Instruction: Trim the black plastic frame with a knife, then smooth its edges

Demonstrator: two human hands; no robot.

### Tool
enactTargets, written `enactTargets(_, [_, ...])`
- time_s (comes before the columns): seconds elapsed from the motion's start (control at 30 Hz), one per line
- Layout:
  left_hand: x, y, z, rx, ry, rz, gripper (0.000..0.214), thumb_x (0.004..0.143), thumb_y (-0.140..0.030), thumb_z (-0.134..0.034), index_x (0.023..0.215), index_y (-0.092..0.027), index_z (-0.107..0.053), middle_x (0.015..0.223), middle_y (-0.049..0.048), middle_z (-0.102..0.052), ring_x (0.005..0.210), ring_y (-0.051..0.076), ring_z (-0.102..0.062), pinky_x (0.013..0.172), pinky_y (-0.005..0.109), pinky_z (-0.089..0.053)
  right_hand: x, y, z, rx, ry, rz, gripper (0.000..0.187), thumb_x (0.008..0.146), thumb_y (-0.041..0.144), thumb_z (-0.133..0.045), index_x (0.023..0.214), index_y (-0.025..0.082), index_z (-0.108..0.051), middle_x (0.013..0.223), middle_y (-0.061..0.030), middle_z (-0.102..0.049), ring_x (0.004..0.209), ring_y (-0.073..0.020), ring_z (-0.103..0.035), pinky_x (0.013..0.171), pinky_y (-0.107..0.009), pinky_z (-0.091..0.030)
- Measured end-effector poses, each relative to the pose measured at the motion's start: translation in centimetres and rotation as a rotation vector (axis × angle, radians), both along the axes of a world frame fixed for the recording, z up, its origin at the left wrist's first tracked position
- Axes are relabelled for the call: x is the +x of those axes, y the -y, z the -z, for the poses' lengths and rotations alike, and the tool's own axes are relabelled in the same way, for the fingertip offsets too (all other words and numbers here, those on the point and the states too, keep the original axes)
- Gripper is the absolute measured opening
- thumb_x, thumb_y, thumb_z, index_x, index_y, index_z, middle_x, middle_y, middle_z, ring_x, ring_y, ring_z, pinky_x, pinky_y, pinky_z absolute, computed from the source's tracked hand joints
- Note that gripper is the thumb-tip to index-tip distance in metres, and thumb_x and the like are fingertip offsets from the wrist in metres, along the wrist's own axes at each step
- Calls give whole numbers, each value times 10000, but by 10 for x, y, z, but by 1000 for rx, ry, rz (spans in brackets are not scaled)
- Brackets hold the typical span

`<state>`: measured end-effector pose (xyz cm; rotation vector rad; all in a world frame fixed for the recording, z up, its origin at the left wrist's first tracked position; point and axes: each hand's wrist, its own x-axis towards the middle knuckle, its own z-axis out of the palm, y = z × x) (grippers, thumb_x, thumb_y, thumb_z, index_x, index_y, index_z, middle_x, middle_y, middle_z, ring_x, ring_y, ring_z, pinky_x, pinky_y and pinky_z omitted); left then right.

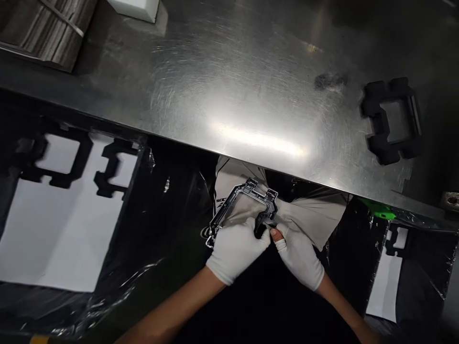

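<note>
Head camera looks down past the edge of a scratched steel table (229,86) to both gloved hands working just below it, near 6 o'clock in the picture. The left hand (234,248), in a white glove, has its fingers curled tight around the lower side of a thin black metal frame (247,200), a U-shaped bracket with small screw tabs, held tilted over the person's light-coloured trousers (315,215). The right hand (299,255), also gloved in white but with a bare fingertip (277,235) poking through, meets the frame at its lower right corner; thumb and forefinger are pinched together there on a small part of the frame, though what exactly sits between them is too small to tell. The two hands touch each other at that corner.

On the table at about 2 o'clock lies a black foam block (392,122) with a rectangular opening, well apart from the hands. At 11 o'clock a stack of cardboard (53,28) rests on the far edge, with a white box (134,8) just beside it at 12 o'clock. Below the table at 9 o'clock, more black frames (59,160) lie on white sheet (53,229) inside a bin lined with black plastic film. At 4 o'clock a green object (378,209) peeks out under the table edge.
</note>
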<state>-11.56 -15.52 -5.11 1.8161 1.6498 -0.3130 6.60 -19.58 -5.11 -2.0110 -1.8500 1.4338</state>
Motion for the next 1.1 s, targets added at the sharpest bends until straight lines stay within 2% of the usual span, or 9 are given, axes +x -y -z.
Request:
enactTargets(0.1, [-9, -5, 3, -10, 203, -114, 458, 1024, -554, -467, 900, -181, -702, 879, 131, -773, 876, 316, -749, 836, 422, -560, 8, -2, -2, -6, -123, 120, 431, 1142, 553, -356, 908, 242, -541, 852, -21, -660, 780, -189, -636, 788, -312, -502])
enactTargets(0.27, [-29, -14, -4, -225, 689, -452, 672, 1102, -625, -246, 777, -224, -676, 740, 73, -716, 854, 273, -723, 894, 404, -562, 22, -6, -13, -132, -279, 236, 451, 1123, 614, -389, 896, 251, -530, 787, 13, -561, 698, -166, -545, 665, -282, -492])
enactTargets(0.37, [-36, -17, -14, -394, 784, -604, 832, 1070, -740, -109, 826, -231, -720, 492, 23, -553, 674, 252, -670, 805, 392, -573, 28, -10, -20, -150, -336, 212, 461, 1118, 638, -404, 986, 246, -607, 789, 16, -573, 707, -164, -559, 701, -286, -516])
enactTargets(0.43, [-36, -15, -18, -499, 836, -641, 931, 1032, -782, -2, 884, -221, -729, 429, -5, -483, 502, 209, -556, 676, 362, -537, 28, -13, -23, -127, -352, 182, 455, 1127, 627, -390, 1125, 250, -646, 877, -2, -635, 799, -183, -619, 809, -314, -548])
enactTargets(0.57, [-34, -8, -16, -570, 974, -652, 999, 987, -820, 75, 868, -196, -697, 449, -19, -482, 430, 160, -458, 637, 340, -468, 23, -17, -24, -40, -351, 163, 404, 1149, 559, -373, 1203, 268, -649, 1105, -38, -685, 1052, -221, -652, 1013, -373, -519])
enactTargets(0.73, [-33, -1, -9, -550, 1059, -644, 992, 990, -828, 56, 1016, -192, -705, 499, -25, -506, 459, 169, -458, 667, 351, -462, 19, -18, -25, -97, -327, 168, 390, 1118, 581, -463, 929, 249, -541, 873, 4, -577, 802, -179, -565, 750, -302, -504])
enactTargets(0.87, [-34, 0, -8, -506, 1113, -572, 997, 970, -868, 21, 1147, -190, -687, 540, -19, -518, 532, 190, -484, 719, 367, -468, 19, -16, -26, -138, -360, 212, 421, 1101, 619, -482, 909, 250, -544, 805, 21, -550, 716, -162, -517, 663, -279, -468])
enactTargets(1.0, [-37, -1, -6, -514, 1191, -497, 990, 908, -971, -128, 1259, -186, -618, 639, -11, -561, 593, 193, -516, 748, 379, -474, 20, -15, -28, -131, -382, 231, 431, 1099, 650, -443, 1074, 261, -626, 942, -20, -650, 844, -205, -603, 804, -325, -530])
enactTargets(1.1, [-37, -1, -6, -528, 1221, -422, 950, 838, -1018, -376, 1271, -192, -555, 748, -12, -574, 654, 186, -532, 711, 358, -467, 22, -18, -31, -164, -476, 242, 498, 1116, 660, -350, 1058, 260, -642, 946, -25, -630, 888, -215, -594, 892, -350, -531])
